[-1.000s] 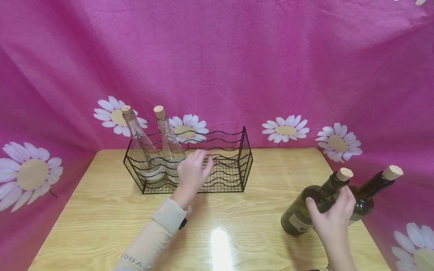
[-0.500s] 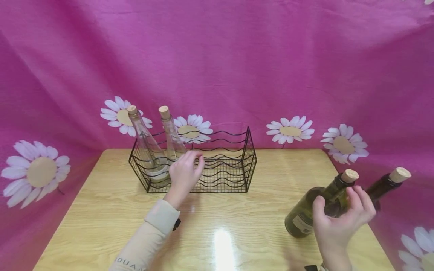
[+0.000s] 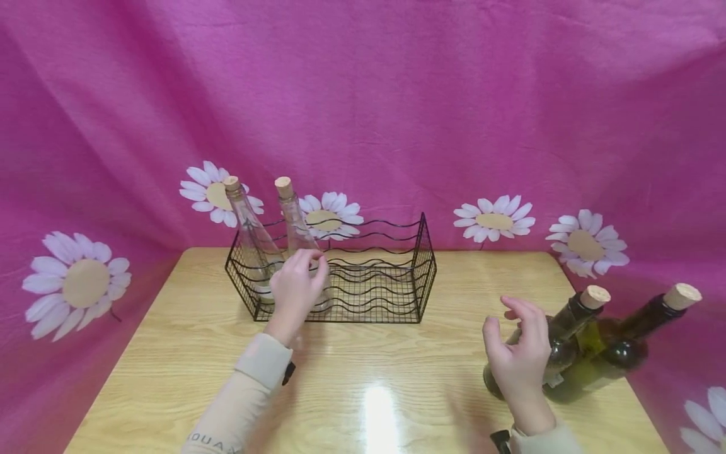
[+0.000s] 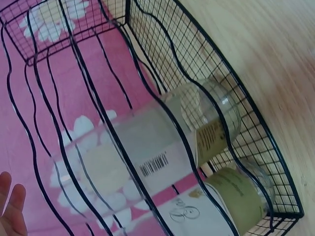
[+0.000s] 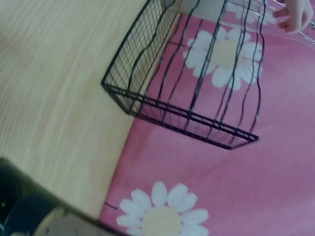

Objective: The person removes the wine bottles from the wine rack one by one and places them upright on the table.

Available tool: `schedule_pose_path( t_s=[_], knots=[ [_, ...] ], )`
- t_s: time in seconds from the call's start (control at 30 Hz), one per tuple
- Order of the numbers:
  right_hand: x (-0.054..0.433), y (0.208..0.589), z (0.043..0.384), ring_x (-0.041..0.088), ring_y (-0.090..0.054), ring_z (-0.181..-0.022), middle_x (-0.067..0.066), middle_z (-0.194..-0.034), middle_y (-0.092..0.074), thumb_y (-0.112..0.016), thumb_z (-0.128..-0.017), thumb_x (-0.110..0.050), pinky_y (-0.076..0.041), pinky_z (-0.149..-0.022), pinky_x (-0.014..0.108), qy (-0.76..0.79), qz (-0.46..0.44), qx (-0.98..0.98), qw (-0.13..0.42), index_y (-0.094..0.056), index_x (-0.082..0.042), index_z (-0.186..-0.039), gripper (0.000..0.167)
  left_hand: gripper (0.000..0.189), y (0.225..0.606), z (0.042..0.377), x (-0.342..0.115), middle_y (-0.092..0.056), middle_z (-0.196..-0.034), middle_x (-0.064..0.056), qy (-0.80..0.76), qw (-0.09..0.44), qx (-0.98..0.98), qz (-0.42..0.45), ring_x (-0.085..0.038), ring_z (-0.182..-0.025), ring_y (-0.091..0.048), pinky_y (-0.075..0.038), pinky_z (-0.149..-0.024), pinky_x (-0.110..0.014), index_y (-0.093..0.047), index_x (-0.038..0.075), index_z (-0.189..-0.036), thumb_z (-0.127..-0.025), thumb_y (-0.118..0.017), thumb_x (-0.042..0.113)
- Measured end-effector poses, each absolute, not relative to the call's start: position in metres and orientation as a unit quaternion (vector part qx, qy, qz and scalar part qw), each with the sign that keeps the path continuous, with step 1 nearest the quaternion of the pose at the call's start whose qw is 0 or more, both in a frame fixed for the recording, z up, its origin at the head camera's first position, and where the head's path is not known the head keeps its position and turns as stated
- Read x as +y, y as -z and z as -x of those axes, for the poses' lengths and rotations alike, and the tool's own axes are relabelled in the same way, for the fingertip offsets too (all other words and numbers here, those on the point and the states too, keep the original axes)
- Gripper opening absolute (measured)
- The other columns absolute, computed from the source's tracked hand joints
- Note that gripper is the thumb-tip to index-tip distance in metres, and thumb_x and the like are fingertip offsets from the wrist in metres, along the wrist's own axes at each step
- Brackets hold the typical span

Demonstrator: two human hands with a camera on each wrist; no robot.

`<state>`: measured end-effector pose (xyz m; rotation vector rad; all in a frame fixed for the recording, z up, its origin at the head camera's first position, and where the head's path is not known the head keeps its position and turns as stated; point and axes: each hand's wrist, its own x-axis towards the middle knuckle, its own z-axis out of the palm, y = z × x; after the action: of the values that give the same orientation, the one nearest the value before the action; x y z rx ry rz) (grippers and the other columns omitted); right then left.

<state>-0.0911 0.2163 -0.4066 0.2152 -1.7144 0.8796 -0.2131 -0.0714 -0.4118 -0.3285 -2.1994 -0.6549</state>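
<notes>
A black wire rack (image 3: 428, 271) stands on the table, holding two clear glass bottles with cork stoppers, the left bottle (image 3: 252, 236) and the second bottle (image 3: 296, 217), both leaning in its left half. My left hand (image 3: 295, 290) hovers before the second bottle with loosely bent fingers and nothing in them; its fingertips (image 4: 15, 206) show apart from the glass in the left wrist view. My right hand (image 3: 520, 356), fingers bent and spread from the thumb, overlaps a dark green corked bottle (image 3: 567, 318). Another dark green bottle (image 3: 626, 350) leans to its right.
Bare wood of the table (image 3: 363, 372) lies between the hands and around the rack. A pink curtain (image 3: 374, 126) with daisies rises behind and at both sides. Dark bottle glass (image 5: 24, 206) fills the lower left corner of the right wrist view.
My right hand first shifted right in front of the green bottles, then swung left, away from their necks. The left hand drifted left along the rack. The view turned slightly left.
</notes>
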Motion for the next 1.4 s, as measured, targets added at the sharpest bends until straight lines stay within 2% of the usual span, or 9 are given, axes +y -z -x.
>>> schedule_pose_path(
  t_s=[0.13,0.33,0.53,0.7,0.9,1.03,1.17,1.4],
  knots=[
    [0.214,0.413,0.101,0.022,-0.045,-0.073,0.021,-0.084,-0.055,-0.056,-0.07,0.001,-0.028,-0.068,0.022,-0.401,-0.072,-0.756,0.512,-0.057,0.01,-0.092,0.024,0.013,0.41,0.216,-0.078,-0.062,-0.071,0.0,0.272,0.406,-0.866,0.108,-0.015,-0.057,-0.056,-0.035,-0.041,-0.033,-0.065,0.012,-0.08,-0.08,-0.056,0.021],
    [0.206,0.411,0.119,0.017,-0.047,-0.073,0.016,-0.089,-0.056,-0.055,-0.073,0.007,-0.03,-0.067,0.025,-0.436,-0.018,-0.774,0.458,-0.058,0.007,-0.095,0.023,0.015,0.406,0.219,-0.085,-0.062,-0.071,-0.002,0.27,0.419,-0.861,0.1,-0.016,-0.054,-0.055,-0.034,-0.04,-0.031,-0.065,0.011,-0.08,-0.081,-0.056,0.022],
    [0.201,0.412,0.14,0.015,-0.048,-0.07,0.012,-0.089,-0.055,-0.054,-0.075,0.004,-0.032,-0.057,0.018,-0.451,0.03,-0.788,0.418,-0.059,0.004,-0.095,0.02,0.014,0.402,0.221,-0.091,-0.059,-0.07,-0.002,0.276,0.448,-0.847,0.075,-0.017,-0.053,-0.052,-0.032,-0.037,-0.031,-0.062,0.01,-0.078,-0.08,-0.057,0.022],
    [0.197,0.409,0.158,0.014,-0.049,-0.069,0.009,-0.091,-0.056,-0.055,-0.077,-0.001,-0.033,-0.053,0.018,-0.46,0.071,-0.799,0.38,-0.059,0.0,-0.096,0.02,0.022,0.396,0.224,-0.092,-0.056,-0.079,-0.006,0.29,0.448,-0.844,0.049,-0.021,-0.062,-0.05,-0.032,-0.038,-0.032,-0.058,0.007,-0.09,-0.079,-0.057,0.026],
    [0.191,0.409,0.18,0.018,-0.05,-0.071,0.009,-0.098,-0.056,-0.056,-0.079,-0.009,-0.035,-0.056,0.026,-0.471,0.091,-0.818,0.318,-0.058,-0.002,-0.1,0.023,0.034,0.39,0.229,-0.092,-0.053,-0.093,-0.007,0.32,0.409,-0.855,0.022,-0.023,-0.077,-0.05,-0.037,-0.044,-0.036,-0.053,0.006,-0.104,-0.08,-0.055,0.03],
    [0.188,0.41,0.194,0.016,-0.048,-0.069,0.01,-0.099,-0.055,-0.06,-0.08,-0.014,-0.037,-0.058,0.026,-0.493,0.097,-0.815,0.288,-0.057,-0.001,-0.102,0.026,0.039,0.383,0.233,-0.092,-0.051,-0.101,-0.008,0.336,0.375,-0.864,0.009,-0.024,-0.087,-0.048,-0.039,-0.049,-0.037,-0.049,0.008,-0.111,-0.082,-0.053,0.033],
    [0.187,0.413,0.204,0.015,-0.048,-0.068,0.011,-0.099,-0.055,-0.062,-0.08,-0.016,-0.038,-0.06,0.026,-0.493,0.107,-0.82,0.269,-0.056,-0.001,-0.102,0.027,0.044,0.378,0.237,-0.093,-0.051,-0.108,-0.008,0.34,0.354,-0.871,0.003,-0.025,-0.093,-0.048,-0.041,-0.052,-0.039,-0.047,0.008,-0.116,-0.082,-0.053,0.035],
    [0.188,0.419,0.213,0.022,-0.052,-0.072,0.014,-0.098,-0.058,-0.059,-0.081,-0.015,-0.04,-0.064,0.032,-0.46,0.113,-0.845,0.248,-0.056,0.0,-0.104,0.028,0.052,0.373,0.242,-0.092,-0.052,-0.112,-0.006,0.328,0.321,-0.888,-0.004,-0.024,-0.097,-0.05,-0.043,-0.06,-0.043,-0.047,0.01,-0.119,-0.079,-0.055,0.041]
  ],
)
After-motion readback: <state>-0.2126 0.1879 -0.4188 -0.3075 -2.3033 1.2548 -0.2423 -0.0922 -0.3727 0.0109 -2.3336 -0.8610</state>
